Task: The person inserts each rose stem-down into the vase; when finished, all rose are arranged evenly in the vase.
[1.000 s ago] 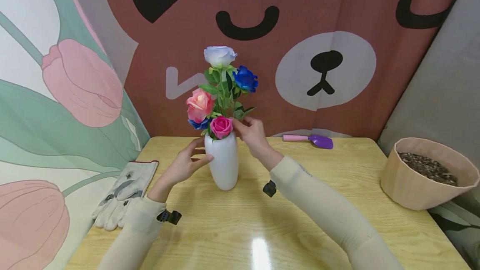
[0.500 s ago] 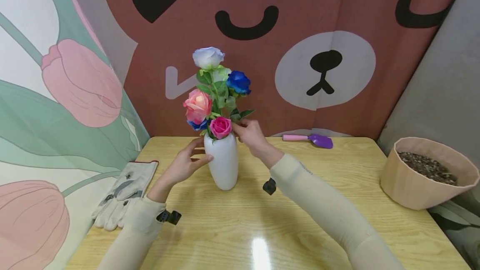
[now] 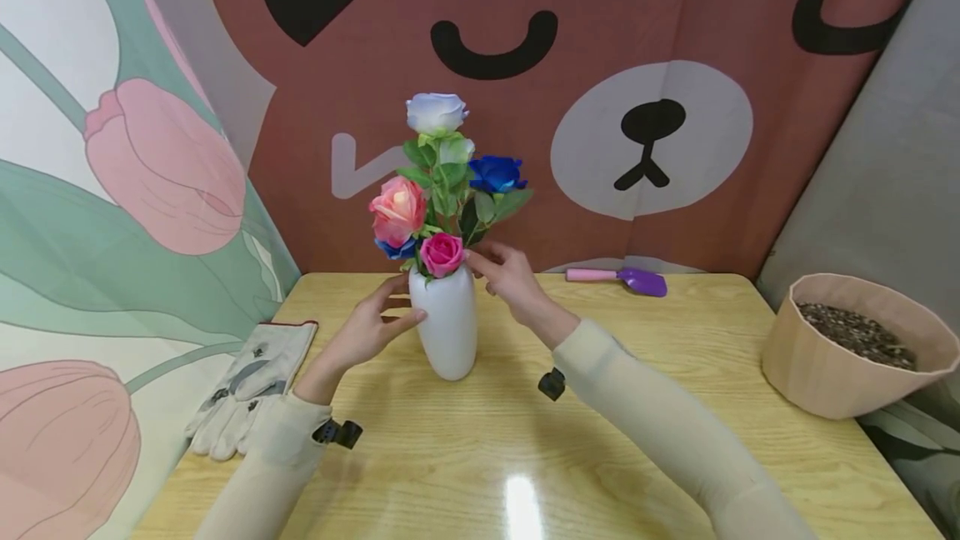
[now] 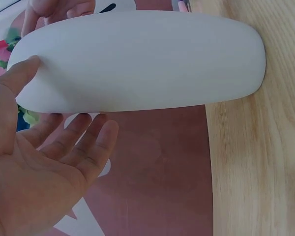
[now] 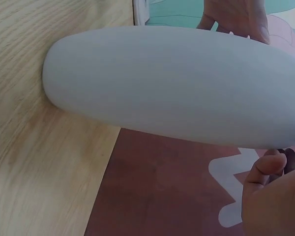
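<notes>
A white vase (image 3: 447, 332) stands upright on the table with several roses in its mouth. My left hand (image 3: 367, 325) holds its upper left side; in the left wrist view the thumb (image 4: 24, 73) lies on one face and the fingertips touch the other. At the right of the rim my right hand (image 3: 512, 277) pinches the stem of a blue rose (image 3: 497, 174), though its fingertips are partly hidden behind a magenta rose (image 3: 442, 255). A pale white rose (image 3: 437, 112) rises highest, and a coral rose (image 3: 398, 212) leans left over a second blue rose (image 3: 395, 248).
Folded work gloves (image 3: 251, 390) lie at the table's left edge. Toward the back is a purple trowel (image 3: 641, 282) with a pink handle. A beige pot (image 3: 795, 357) of dark soil stands at the right, and printed cloth hangs behind the table.
The upper blue rose dipped, then swung right and turned, its leaves now spreading right. The pale rose swayed left and back. My right hand shifted slightly; my left hand and the vase stayed put.
</notes>
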The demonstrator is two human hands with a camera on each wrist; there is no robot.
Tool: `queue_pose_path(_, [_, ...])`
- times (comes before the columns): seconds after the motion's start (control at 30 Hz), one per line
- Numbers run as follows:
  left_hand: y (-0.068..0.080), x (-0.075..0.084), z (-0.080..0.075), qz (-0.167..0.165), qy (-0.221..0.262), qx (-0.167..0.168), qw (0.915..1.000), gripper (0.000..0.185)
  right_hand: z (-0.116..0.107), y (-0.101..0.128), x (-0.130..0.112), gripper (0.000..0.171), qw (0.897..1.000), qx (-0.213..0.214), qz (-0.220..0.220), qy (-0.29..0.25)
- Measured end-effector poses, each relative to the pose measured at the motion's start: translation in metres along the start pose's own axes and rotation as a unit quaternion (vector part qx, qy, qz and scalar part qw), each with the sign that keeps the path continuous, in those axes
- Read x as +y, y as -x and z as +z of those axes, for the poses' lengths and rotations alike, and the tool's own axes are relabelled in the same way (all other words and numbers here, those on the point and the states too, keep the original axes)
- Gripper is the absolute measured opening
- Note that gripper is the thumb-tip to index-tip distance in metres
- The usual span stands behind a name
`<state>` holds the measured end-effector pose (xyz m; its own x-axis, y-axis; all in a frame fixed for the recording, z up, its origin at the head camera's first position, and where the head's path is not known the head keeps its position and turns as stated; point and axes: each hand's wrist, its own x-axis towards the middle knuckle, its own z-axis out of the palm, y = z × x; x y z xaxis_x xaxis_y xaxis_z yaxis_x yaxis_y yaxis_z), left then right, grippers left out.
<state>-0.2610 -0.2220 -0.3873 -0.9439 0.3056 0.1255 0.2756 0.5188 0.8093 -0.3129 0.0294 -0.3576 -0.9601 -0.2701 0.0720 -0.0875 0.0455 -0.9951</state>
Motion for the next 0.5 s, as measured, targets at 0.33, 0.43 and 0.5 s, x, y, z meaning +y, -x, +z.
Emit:
queue_pose_path(0.33, [0.003, -0.004, -0.010, 0.022, -0.046, 0.013, 0.9986, 0.052, -0.016, 0.011, 0.011, 0.036, 1.000, 0.000, 0.020, 0.020])
queue_pose_path(0.43, [0.003, -0.005, -0.013, 0.025, -0.068, 0.023, 0.9971, 0.046, -0.023, 0.013, 0.015, 0.037, 0.999, 0.002, 0.017, 0.030])
queue_pose_path(0.5, [0.003, -0.004, -0.016, 0.029, -0.083, 0.030, 0.9957, 0.043, -0.030, 0.015, 0.018, 0.036, 0.999, 0.000, 0.012, 0.041])
